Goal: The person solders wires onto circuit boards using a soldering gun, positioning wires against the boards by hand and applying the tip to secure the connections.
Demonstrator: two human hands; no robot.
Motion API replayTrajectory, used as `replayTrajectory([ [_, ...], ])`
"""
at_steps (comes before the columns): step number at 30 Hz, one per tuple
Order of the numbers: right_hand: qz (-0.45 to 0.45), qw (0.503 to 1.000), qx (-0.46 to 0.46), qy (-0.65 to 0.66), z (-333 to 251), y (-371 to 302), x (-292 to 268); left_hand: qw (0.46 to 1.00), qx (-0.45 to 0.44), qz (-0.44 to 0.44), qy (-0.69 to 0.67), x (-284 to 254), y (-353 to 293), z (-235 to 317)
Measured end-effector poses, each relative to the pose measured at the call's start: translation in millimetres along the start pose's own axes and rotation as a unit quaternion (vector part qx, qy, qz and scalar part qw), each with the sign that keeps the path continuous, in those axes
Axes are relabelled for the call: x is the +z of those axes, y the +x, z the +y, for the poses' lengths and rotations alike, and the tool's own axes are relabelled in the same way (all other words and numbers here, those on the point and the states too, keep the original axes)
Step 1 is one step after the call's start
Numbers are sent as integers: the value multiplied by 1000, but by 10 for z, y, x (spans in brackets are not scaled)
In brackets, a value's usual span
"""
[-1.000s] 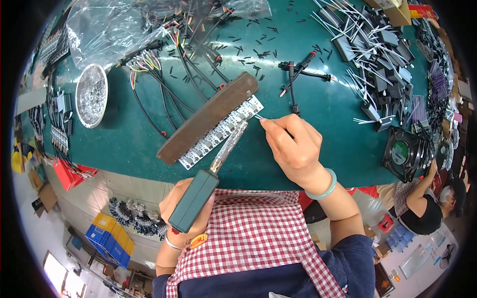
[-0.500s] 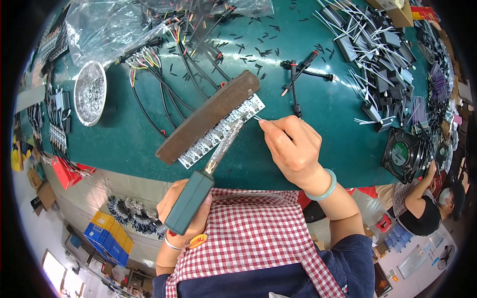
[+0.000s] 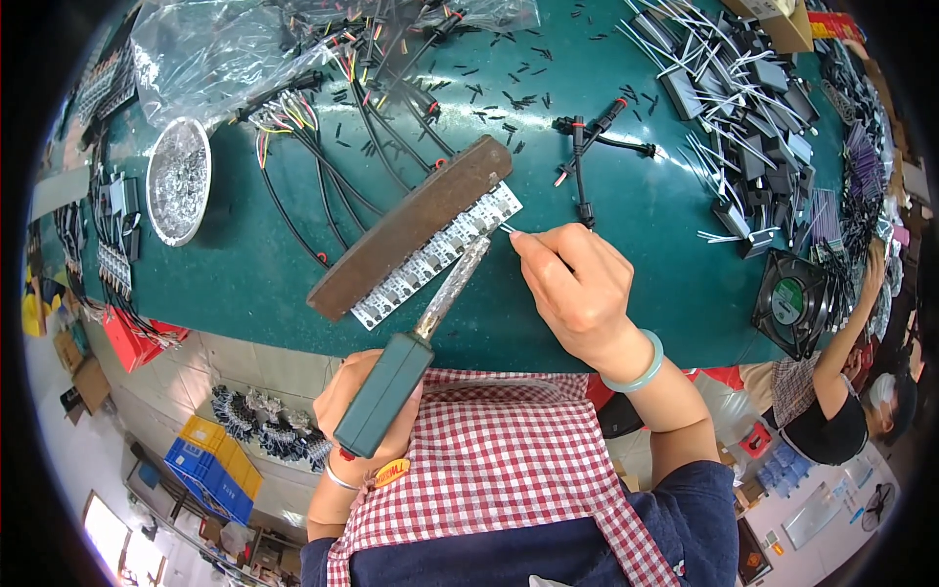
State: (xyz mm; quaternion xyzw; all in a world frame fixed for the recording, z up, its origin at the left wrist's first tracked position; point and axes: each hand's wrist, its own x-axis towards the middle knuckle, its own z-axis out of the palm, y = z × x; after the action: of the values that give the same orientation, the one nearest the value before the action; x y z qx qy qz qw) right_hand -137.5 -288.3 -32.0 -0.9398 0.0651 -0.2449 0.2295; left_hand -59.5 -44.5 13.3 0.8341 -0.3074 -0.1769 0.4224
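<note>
My left hand (image 3: 357, 396) is closed around the green handle of a soldering iron (image 3: 386, 391). Its long, stained metal shaft points up and to the right, the tip close to the lower edge of a white circuit board strip (image 3: 430, 258). Whether the tip touches the board I cannot tell. My right hand (image 3: 582, 289) pinches a thin white wire (image 3: 507, 229) at the board's right end. A brown bar (image 3: 411, 227) lies along the board's far edge, and black cables with coloured wire ends come out from beyond it.
A silvery bowl (image 3: 179, 182) stands at the left, near a clear plastic bag (image 3: 210, 73). Joined black connectors (image 3: 579, 157) lie beyond my right hand. Grey boxes with white wires (image 3: 738, 127) and a black fan (image 3: 790, 303) are at the right. A co-worker (image 3: 831, 416) reaches onto the table.
The soldering iron and my left hand have shifted slightly right, its tip sliding toward the board's edge. My right hand stays almost still. At the right, the co-worker's arm reaches farther over the table.
</note>
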Motion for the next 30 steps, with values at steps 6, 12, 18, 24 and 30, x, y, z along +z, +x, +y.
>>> replayTrajectory([
  [6,0,1000,-3,-14,-2,2,8,1000,19,1,-1,6,34,16],
  [12,-8,1000,1,-18,-4,0,4,1000,28,-3,7,19,40,8],
  [18,-8,1000,-4,-5,3,2,-1,999,46,7,18,8,17,-1],
  [24,-9,1000,-9,1,5,5,-6,999,40,7,15,14,16,9],
  [30,-10,1000,-14,-5,5,13,-2,999,43,4,15,20,20,-12],
])
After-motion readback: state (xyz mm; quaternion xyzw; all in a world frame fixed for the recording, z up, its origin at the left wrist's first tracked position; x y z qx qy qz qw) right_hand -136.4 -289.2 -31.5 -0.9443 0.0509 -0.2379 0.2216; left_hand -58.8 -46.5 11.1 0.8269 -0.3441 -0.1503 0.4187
